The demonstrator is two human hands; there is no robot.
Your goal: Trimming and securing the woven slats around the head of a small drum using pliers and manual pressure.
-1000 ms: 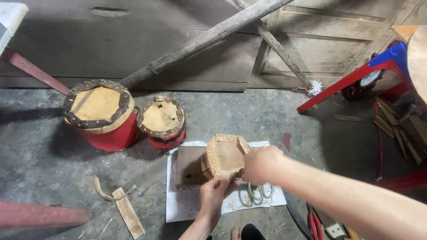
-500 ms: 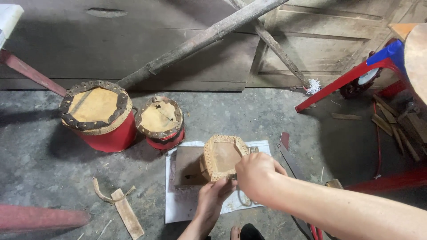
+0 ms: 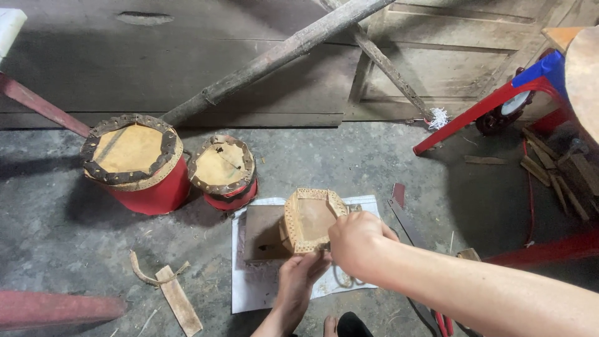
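fingers of the left hand (image 3: 298,282) grip the small tan drum (image 3: 310,219) from below while the right hand (image 3: 355,240) curls closed against its rim.

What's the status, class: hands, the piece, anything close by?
Left hand grips small hide-topped drum from below. Right hand closed at its rim. Two red drums stand apart, left.

Soft, even daylight, fairly dim; the red drums (image 3: 140,165) cast faint shadows leftward on the concrete floor (image 3: 62,237). No glare. Sharp centre, slight wide-angle bending at edges.
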